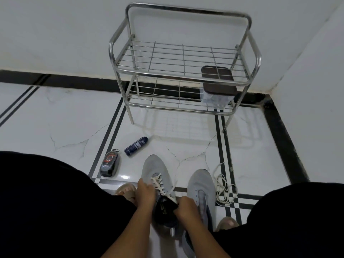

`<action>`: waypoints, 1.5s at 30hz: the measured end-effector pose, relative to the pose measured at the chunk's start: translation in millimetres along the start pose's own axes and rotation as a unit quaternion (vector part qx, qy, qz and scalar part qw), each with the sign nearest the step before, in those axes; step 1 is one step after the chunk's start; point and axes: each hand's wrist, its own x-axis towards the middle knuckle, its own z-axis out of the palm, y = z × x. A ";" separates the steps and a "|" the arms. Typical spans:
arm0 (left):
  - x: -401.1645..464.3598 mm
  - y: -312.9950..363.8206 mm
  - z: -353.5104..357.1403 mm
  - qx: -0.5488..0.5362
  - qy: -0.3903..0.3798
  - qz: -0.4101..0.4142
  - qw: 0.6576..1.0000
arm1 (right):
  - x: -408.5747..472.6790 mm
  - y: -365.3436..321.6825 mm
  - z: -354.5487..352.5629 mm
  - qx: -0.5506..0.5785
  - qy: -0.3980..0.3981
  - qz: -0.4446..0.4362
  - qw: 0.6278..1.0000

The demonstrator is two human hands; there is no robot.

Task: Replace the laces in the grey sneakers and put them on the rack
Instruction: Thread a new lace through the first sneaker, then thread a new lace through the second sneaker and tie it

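Observation:
Two grey sneakers stand side by side on the floor between my knees. The left sneaker (pixel 155 165) carries a cream lace (pixel 159 183) threaded through its eyelets. My left hand (pixel 145 192) presses against that shoe's left side by the eyelets. My right hand (pixel 186 206) grips its dark tongue and collar at the right. The right sneaker (pixel 201 185) has bare eyelets with no lace. A loose cream lace (pixel 224 190) lies coiled on the tiles to its right. The metal shoe rack (pixel 183 71) stands against the wall ahead.
A brown-lidded clear box (pixel 217 82) sits on the rack's lower shelf at the right. A dark spray can (pixel 136 146) lies on the floor, and a shoe polish sponge pack (pixel 109 163) rests left of it. My feet in sandals (pixel 126 189) flank the sneakers.

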 end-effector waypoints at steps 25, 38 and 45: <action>-51.4 -11.8 52.5 0.259 -0.140 0.361 0.885 | 13.4 71.2 -60.3 0.358 0.089 0.222 0.902; -47.9 2.2 57.1 0.231 -0.135 0.266 0.926 | 61.2 114.7 -24.2 -0.007 0.111 0.209 0.972; -54.7 26.2 53.2 0.267 -0.133 0.187 0.936 | 70.6 63.2 -70.8 0.200 0.150 0.139 0.958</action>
